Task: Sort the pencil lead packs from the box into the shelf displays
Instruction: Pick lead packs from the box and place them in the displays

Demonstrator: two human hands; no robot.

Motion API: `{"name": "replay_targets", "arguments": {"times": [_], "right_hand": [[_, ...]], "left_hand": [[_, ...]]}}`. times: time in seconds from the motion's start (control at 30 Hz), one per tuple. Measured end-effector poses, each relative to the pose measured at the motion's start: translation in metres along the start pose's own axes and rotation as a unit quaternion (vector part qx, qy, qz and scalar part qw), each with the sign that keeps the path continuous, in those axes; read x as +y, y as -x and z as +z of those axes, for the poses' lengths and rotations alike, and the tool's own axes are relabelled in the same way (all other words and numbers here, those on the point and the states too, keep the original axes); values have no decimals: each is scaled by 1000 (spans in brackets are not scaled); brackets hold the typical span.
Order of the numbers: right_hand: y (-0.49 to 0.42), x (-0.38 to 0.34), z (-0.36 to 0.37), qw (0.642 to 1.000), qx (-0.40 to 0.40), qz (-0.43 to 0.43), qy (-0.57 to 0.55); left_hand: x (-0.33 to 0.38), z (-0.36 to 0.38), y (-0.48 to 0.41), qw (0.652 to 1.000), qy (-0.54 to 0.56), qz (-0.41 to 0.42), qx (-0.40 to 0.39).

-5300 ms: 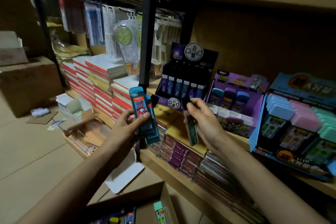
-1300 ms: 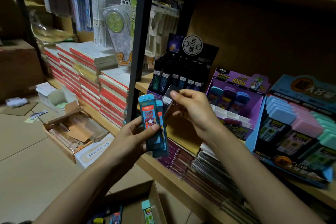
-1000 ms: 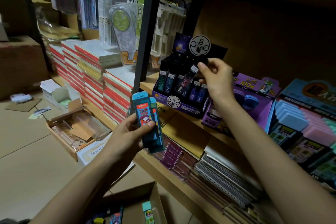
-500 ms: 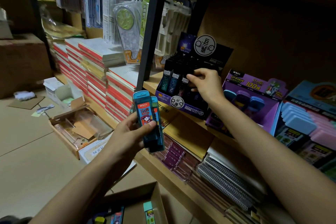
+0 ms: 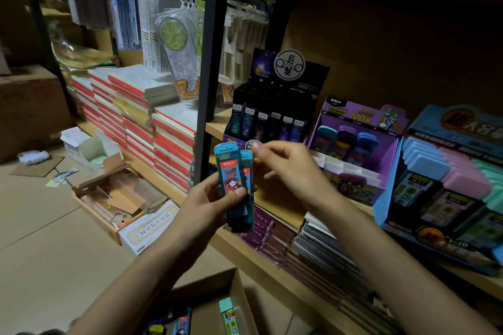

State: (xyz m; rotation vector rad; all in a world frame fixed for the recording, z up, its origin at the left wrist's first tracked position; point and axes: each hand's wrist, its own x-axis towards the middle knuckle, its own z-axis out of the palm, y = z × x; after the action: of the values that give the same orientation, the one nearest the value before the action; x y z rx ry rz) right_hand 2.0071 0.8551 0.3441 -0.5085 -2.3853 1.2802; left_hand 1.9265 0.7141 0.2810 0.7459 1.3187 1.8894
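**Teal packs held at frame centre, not yet shelved**

We find the left hand [image 5: 206, 198] gripping at least two teal lead packs [image 5: 231, 179] upright, with the thumb across the front label. The right hand [image 5: 291, 171] sits just beside their tops, fingers loosely bent and blurred, nothing visibly held. Loose packs [image 5: 230, 317] lie in the cardboard box [image 5: 239, 288] at bottom centre. We judge the packs light, rigid and smooth, liable to slide against each other. They are best pinched by the narrow edges near the cap.

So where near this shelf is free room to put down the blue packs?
Empty white slots lie at the front of the purple display, beyond the right hand. The black display and blue display look full. Bare floor lies left of the box.
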Motion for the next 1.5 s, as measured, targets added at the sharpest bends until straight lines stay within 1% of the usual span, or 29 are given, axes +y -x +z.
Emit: {"name": "replay_targets", "arguments": {"times": [0.07,0.27,0.33,0.4,0.5,0.57,0.67,0.8,0.93,1.0,1.1,1.2,1.37,1.5], "right_hand": [[12,5,3,999,8,-5,-36],[37,21,-9,988,90,42,-119],[43,24,-20,984,118,36,-132],[46,23,-39,976,160,20,-148],[44,17,-76,953,246,-11,-175],[36,14,-99,944,291,-42,-149],[17,17,-118,939,326,-65,-86],[-6,25,-120,937,335,-101,-6],[-20,38,-112,936,318,-140,58],[-25,46,-109,933,314,-137,113],[-33,54,-106,906,329,-146,222],[-37,58,-104,897,335,-141,251],[-40,68,-102,868,324,-101,362],[-37,66,-107,877,269,-69,391]], "left_hand": [[-5,6,0,1000,-20,-2,-14],[-14,27,0,993,-95,1,-74],[-15,32,-1,988,-122,-4,-91],[-16,34,-2,987,-136,-5,-88],[-14,30,-4,990,-134,-13,-42],[-13,25,-6,989,-148,-12,-17],[-13,20,-9,989,-144,-12,7],[-16,21,-9,991,-134,-11,1],[-19,21,-11,992,-121,-24,4],[-20,21,-12,992,-119,-28,17],[-22,21,-14,992,-120,-35,31],[-22,22,-15,992,-119,-28,34],[-21,22,-14,991,-128,-27,23],[-17,23,-14,990,-142,-4,7]]}}
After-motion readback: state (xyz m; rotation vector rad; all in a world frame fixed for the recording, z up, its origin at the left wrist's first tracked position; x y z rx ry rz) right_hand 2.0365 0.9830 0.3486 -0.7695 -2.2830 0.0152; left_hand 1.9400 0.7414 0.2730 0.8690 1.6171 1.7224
